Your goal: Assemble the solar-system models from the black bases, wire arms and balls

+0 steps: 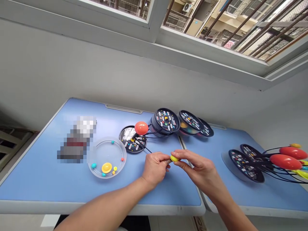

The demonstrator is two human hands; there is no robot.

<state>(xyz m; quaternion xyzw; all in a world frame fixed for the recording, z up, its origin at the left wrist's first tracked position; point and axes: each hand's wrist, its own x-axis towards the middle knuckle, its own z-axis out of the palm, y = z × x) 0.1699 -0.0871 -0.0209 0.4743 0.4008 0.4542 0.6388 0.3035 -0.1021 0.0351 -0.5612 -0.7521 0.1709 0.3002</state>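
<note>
Yellow piece partly hidden by hands

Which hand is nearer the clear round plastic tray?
Left. The left hand is just right of the clear round plastic tray, not touching it. The right hand is farther right, beyond a yellow ball held between them.

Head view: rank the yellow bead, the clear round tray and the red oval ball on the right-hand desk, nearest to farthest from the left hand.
1. yellow bead, pinched at the fingertips of the left hand
2. clear round tray, left of that hand on the same desk
3. red oval ball, far right on the other desk
</note>
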